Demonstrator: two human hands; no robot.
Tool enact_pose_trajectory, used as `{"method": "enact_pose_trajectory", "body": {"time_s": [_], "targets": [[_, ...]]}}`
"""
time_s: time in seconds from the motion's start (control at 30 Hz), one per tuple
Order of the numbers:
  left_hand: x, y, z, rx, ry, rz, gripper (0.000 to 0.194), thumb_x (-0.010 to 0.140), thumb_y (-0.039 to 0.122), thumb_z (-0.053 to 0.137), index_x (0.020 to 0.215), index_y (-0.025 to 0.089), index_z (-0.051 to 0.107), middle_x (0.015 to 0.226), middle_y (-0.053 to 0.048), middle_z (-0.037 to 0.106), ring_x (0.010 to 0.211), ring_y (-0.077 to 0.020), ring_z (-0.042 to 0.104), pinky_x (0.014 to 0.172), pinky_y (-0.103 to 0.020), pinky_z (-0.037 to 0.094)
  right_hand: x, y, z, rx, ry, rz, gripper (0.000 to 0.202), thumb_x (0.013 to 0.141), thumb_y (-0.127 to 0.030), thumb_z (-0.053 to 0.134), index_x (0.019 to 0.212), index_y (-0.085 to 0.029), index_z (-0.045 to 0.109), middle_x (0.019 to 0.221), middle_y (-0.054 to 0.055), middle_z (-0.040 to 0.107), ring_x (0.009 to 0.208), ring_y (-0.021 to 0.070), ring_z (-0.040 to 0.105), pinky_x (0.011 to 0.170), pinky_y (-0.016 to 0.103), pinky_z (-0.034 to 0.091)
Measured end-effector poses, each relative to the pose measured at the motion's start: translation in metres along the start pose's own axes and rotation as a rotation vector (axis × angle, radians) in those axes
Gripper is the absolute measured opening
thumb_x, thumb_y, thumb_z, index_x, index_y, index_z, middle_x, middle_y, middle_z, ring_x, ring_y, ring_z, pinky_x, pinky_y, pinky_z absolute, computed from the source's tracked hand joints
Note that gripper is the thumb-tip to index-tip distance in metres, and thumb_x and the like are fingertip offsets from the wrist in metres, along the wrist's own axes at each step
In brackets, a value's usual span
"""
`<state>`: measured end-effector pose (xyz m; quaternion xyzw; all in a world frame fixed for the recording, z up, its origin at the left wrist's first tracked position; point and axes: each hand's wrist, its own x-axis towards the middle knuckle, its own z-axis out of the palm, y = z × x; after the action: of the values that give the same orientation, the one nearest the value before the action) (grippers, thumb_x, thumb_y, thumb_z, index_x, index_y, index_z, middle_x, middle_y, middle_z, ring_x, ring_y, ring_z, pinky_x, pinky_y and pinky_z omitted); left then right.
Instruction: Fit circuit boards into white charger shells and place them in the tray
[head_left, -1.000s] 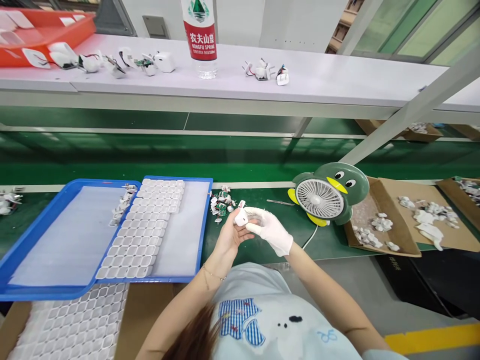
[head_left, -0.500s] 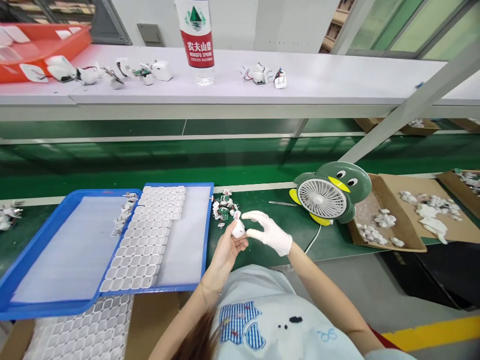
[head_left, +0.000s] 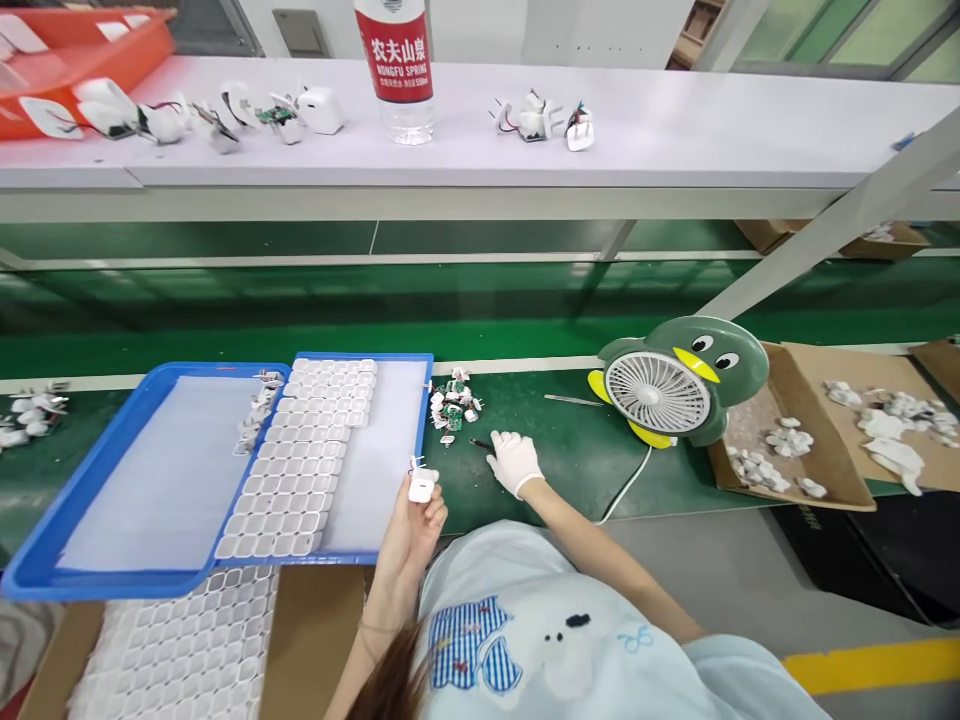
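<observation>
Head view: a blue tray point(head_left: 373, 470) with white shells point(head_left: 304, 460) is lying at eight o'clock from centre. A green penguin-shaped fan point(head_left: 658, 392) is standing at three. The bare left hand point(head_left: 415, 528) is hovering at seven, the gloved right hand point(head_left: 517, 463) resting at five. A parts heap point(head_left: 453, 408) is lying closer in, also at seven. One white casing point(head_left: 422, 487) is sitting clamped between left thumb and fingers. A dark tool point(head_left: 481, 443) is poking from the right hand at ten o'clock; whether gripped, I cannot tell.
</observation>
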<state>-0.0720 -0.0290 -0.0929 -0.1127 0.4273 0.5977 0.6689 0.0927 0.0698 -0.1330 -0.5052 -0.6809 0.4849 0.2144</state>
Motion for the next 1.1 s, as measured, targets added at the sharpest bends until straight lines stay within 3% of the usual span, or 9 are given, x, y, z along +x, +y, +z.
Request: {"method": "enact_pose_trajectory", "body": {"time_s": [0.2,0.33,0.47,0.57,0.67,0.77,0.87,1.0,1.1], "targets": [[-0.024,0.013,0.036,0.026,-0.096,0.125,0.018,0.087,0.024,0.062,0.096,0.009,0.062,0.075,-0.007,0.062,0.051,-0.0056,0.044,0.044,-0.015,0.039,0.006,-0.043,-0.010,0.302,0.005,-0.193,0.028,0.092,-0.034,0.058,0.117,-0.020,0.059,0.120,0.008,0.060,0.102,0.0200,0.061,0.085,0.037,0.054],[-0.039,0.022,0.058,0.046,-0.221,0.245,0.022,0.076,0.022,0.074,0.092,0.010,0.065,0.083,-0.011,0.067,0.053,-0.0070,0.047,0.047,-0.017,0.043,-0.002,-0.050,-0.025,0.548,0.050,-0.200,0.033,0.097,-0.042,0.046,0.113,-0.015,0.057,0.098,0.006,0.065,0.069,0.0115,0.062,0.060,0.027,0.054],[-0.046,0.024,0.083,0.005,-0.310,0.231,0.025,0.071,0.022,0.076,0.092,0.011,0.065,0.081,-0.010,0.067,0.052,-0.0068,0.047,0.047,-0.017,0.044,-0.020,-0.068,-0.053,0.755,0.152,-0.210,0.035,0.100,-0.046,0.031,0.108,-0.020,0.053,0.086,0.006,0.068,0.048,0.0080,0.052,0.043,0.022,0.045],[-0.048,0.020,0.103,-0.003,-0.386,0.183,0.032,0.067,0.024,0.079,0.093,0.011,0.067,0.079,-0.010,0.067,0.050,-0.0058,0.047,0.045,-0.016,0.045,-0.036,-0.087,-0.074,0.968,0.180,-0.209,0.026,0.092,-0.044,0.052,0.107,-0.023,0.051,0.086,0.005,0.069,0.049,0.0089,0.055,0.042,0.022,0.046],[-0.050,0.015,0.117,0.015,-0.417,0.138,0.037,0.062,0.026,0.084,0.092,0.011,0.069,0.079,-0.010,0.069,0.049,-0.0052,0.048,0.044,-0.015,0.045,-0.050,-0.103,-0.090,1.136,0.169,-0.262,0.035,0.079,-0.038,0.072,0.106,-0.024,0.054,0.083,0.002,0.070,0.049,0.0086,0.058,0.043,0.021,0.049],[-0.054,0.009,0.123,0.045,-0.418,0.118,0.041,0.057,0.028,0.087,0.092,0.014,0.071,0.079,-0.010,0.071,0.050,-0.0061,0.051,0.045,-0.015,0.046,-0.066,-0.115,-0.100,1.032,0.244,-0.442,0.024,0.080,-0.035,0.072,0.097,-0.025,0.058,0.084,0.001,0.069,0.050,0.0095,0.060,0.043,0.022,0.053],[-0.057,0.003,0.123,0.090,-0.432,0.104,0.041,0.057,0.032,0.087,0.092,0.016,0.072,0.078,-0.009,0.072,0.050,-0.0071,0.052,0.047,-0.017,0.047,-0.085,-0.123,-0.108,0.648,0.398,-0.703,0.005,0.087,-0.026,0.065,0.092,-0.026,0.064,0.095,0.002,0.069,0.064,0.0128,0.067,0.055,0.027,0.060],[-0.061,-0.001,0.122,0.154,-0.450,0.082,0.040,0.058,0.037,0.086,0.091,0.017,0.072,0.081,-0.008,0.073,0.053,-0.0083,0.056,0.049,-0.017,0.049,-0.101,-0.127,-0.108,0.028,0.418,-0.942,0.027,0.091,-0.015,0.055,0.113,-0.028,0.062,0.109,0.005,0.069,0.096,0.0183,0.069,0.082,0.033,0.061],[-0.064,-0.001,0.120,0.200,-0.436,0.087,0.042,0.060,0.041,0.084,0.093,0.018,0.072,0.086,-0.008,0.073,0.057,-0.0099,0.059,0.052,-0.018,0.050,-0.101,-0.126,-0.101,-0.097,0.370,-1.049,0.039,0.094,-0.013,0.047,0.130,-0.026,0.051,0.114,0.006,0.069,0.109,0.0174,0.065,0.091,0.034,0.058]]}}
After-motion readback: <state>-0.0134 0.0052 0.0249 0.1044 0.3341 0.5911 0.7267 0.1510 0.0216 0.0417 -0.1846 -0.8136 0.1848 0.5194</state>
